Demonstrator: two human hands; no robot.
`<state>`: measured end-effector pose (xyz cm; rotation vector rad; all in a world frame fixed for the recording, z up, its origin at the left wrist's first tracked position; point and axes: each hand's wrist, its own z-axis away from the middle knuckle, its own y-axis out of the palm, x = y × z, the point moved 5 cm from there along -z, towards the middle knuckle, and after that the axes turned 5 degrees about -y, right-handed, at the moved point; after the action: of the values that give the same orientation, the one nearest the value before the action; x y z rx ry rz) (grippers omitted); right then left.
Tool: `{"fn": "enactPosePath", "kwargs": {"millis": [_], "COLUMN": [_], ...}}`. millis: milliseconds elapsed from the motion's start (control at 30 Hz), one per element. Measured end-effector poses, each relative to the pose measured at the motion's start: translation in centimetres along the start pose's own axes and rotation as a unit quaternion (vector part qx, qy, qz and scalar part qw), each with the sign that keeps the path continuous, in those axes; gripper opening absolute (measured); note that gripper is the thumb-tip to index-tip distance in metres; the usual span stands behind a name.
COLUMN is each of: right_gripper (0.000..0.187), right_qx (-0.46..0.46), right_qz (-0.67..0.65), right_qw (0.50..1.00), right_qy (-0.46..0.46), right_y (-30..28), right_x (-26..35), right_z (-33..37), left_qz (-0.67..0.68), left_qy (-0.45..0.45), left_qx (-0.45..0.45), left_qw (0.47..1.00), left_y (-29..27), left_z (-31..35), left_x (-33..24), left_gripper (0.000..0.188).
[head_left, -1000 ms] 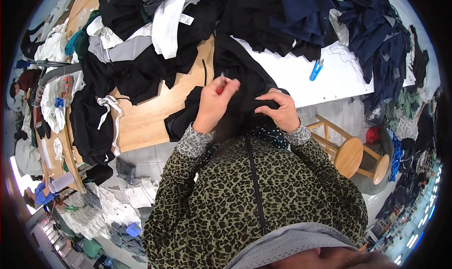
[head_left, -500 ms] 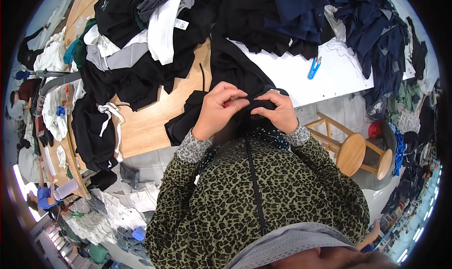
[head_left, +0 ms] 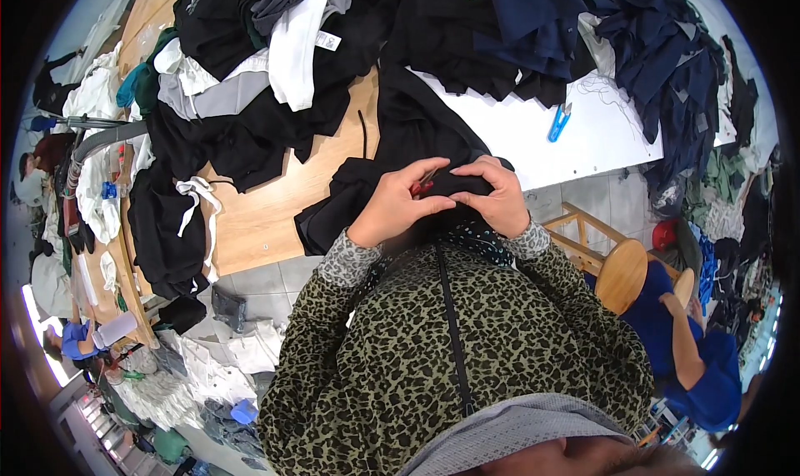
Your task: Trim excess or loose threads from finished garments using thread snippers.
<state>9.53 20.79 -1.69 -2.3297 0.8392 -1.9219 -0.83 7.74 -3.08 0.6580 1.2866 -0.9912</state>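
Observation:
A black garment (head_left: 419,127) runs from the table edge down toward my lap. My left hand (head_left: 398,202) is closed around small red-handled thread snips (head_left: 423,187), whose metal blades point up past the fingers. Its thumb and fingertips are close against the cloth. With thumb and fingers my right hand (head_left: 497,199) pinches a fold of the same black garment, right beside the left fingertips. The exact spot between the two hands is partly hidden by the fingers and dark cloth.
Blue thread snips (head_left: 559,123) lie on the white board (head_left: 517,142). Piles of black garments (head_left: 242,134) and navy pieces (head_left: 658,51) cover the table's far side. Wooden stools (head_left: 622,276) stand at the right, where a person in blue (head_left: 708,368) is close by.
My left hand has turned and shifted slightly down and right, so the red snips show more. The right hand stays on the cloth. A person in blue has come into view at right.

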Motion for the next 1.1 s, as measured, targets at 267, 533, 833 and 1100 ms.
{"fn": "enactPosePath", "kwargs": {"millis": [267,533,833,1100], "right_gripper": [0.060,0.038,0.024,0.022], "right_qx": [-0.070,0.044,0.026,-0.114], "right_qz": [0.101,0.109,0.013,0.041], "right_qw": [0.991,0.991,0.999,0.992], "right_qy": [-0.043,-0.065,-0.022,0.042], "right_y": [-1.0,-0.2,1.0,0.9], "right_x": [0.0,1.0,0.3,0.1], "right_z": [0.8,-0.3,0.0,0.2], "left_qz": [0.076,0.092,0.081,-0.168], "left_qy": [0.002,-0.055,-0.094,-0.029], "left_qx": [-0.022,0.002,0.059,-0.171], "left_qw": [0.997,0.994,0.990,0.970], "left_y": [-0.7,-0.8,-1.1,-2.3], "left_z": [1.3,1.6,1.3,2.4], "left_x": [0.6,0.5,0.7,-1.9], "left_gripper": [0.040,0.029,0.028,0.038]}}
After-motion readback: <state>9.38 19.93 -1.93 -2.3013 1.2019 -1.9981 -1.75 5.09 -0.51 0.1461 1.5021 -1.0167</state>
